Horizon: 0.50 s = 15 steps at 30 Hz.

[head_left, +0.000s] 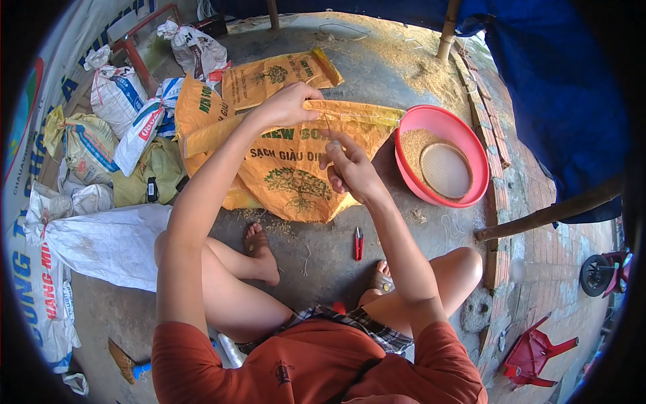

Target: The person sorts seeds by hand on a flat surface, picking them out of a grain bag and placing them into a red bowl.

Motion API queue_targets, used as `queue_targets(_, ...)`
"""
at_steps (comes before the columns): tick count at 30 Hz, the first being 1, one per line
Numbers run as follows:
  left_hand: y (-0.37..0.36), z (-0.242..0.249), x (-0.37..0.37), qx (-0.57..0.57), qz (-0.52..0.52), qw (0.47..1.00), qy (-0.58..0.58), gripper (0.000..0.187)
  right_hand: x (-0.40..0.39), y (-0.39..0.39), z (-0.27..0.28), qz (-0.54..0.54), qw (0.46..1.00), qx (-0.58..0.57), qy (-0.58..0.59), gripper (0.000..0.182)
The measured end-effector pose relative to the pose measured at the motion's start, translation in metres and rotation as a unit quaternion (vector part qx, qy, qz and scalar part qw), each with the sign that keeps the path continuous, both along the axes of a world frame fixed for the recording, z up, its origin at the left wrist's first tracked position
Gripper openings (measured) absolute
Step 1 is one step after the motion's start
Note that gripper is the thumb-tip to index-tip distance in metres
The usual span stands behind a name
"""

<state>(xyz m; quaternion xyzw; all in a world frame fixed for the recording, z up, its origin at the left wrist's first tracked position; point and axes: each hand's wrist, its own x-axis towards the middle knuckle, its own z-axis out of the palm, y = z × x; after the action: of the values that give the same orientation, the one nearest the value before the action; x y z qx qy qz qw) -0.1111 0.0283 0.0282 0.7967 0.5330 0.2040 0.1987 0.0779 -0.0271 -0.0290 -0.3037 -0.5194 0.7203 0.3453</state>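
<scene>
An orange printed sack [289,161] lies in front of me, its folded top edge running across toward the pink basin. My left hand [291,106] has its fingers closed on that top edge. Just below and to the right, my right hand [350,165] pinches a thin needle-like piece [328,124] that stands up against the sack's edge. Red-handled snips [359,244] rest on the ground between my feet. More orange sacks [269,79] lie beyond and to the left of the one I hold.
At the right stands a pink basin [479,151] of grain with a round sieve [445,170] inside. Filled sacks [118,97] crowd the left. Grain [437,74] is spread at the back. A wooden pole [538,215] and red stool [535,353] are at the right.
</scene>
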Motion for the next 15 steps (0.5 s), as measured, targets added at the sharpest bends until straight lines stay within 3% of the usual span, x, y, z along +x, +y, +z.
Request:
queue_targets(5, 0.000, -0.001, 0.000, 0.020, -0.010, 1.000, -0.005, 0.029, 0.003, 0.003, 0.002, 0.014, 0.996, -0.060, 0.062, 0.036)
queue_targets(7, -0.001, -0.002, 0.002, 0.039, -0.013, 0.999, -0.005, 0.028, 0.006, 0.009, -0.002, 0.051, 0.969, -0.167, 0.176, 0.038)
queue_targets(8, -0.001, -0.003, 0.002, 0.045, -0.008, 0.999, -0.017, 0.028, 0.008, 0.013, -0.005, 0.051, 0.969, -0.167, 0.176, 0.038)
queue_targets(10, -0.002, -0.005, 0.003, 0.052, -0.001, 0.998, -0.027, 0.028, 0.011, 0.020, -0.012, 0.147, 0.873, -0.295, 0.360, 0.038)
queue_targets(14, -0.004, -0.007, 0.005, 0.057, -0.003, 0.998, -0.041, 0.028, 0.009, 0.015, -0.007, 0.111, 0.919, -0.254, 0.282, 0.033)
queue_targets(15, -0.005, -0.007, 0.006, 0.042, -0.005, 0.998, -0.049, 0.028, 0.006, 0.008, -0.005, 0.049, 0.990, -0.078, 0.109, 0.034)
